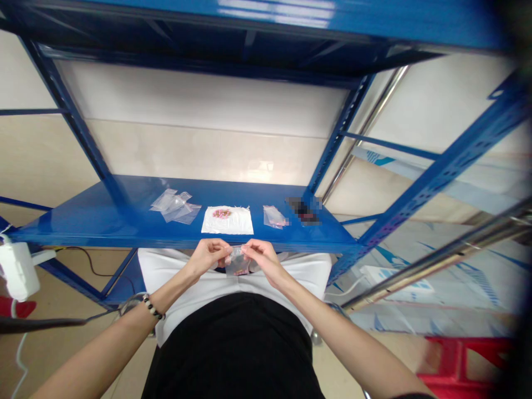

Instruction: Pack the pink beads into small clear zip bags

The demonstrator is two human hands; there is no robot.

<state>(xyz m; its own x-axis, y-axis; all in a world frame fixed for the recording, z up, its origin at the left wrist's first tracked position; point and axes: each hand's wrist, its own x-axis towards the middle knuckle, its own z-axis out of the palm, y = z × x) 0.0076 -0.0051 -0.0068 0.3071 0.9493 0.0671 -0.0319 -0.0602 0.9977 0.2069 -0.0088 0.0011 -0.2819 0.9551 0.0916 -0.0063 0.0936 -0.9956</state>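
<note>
Between both hands, just in front of the shelf edge, is a small clear zip bag point(238, 264) with a few pinkish bits low inside it. My left hand point(211, 254) pinches its upper left corner, and my right hand point(262, 256) pinches the upper right corner. On the blue shelf point(183, 237) beyond them lies a white cloth or paper sheet point(228, 224), bearing a small heap of pink and brownish pieces point(221, 213). To its right is another clear bag point(274, 216) with pink contents. Several flat clear bags point(177, 206) overlap at the left.
A blurred-out dark object point(303, 210) lies at the shelf's right end. Blue uprights point(344, 127) and an upper shelf point(199, 55) frame the space. A white power strip point(19, 270) hangs at the left. A red plastic stool point(457, 363) stands lower right.
</note>
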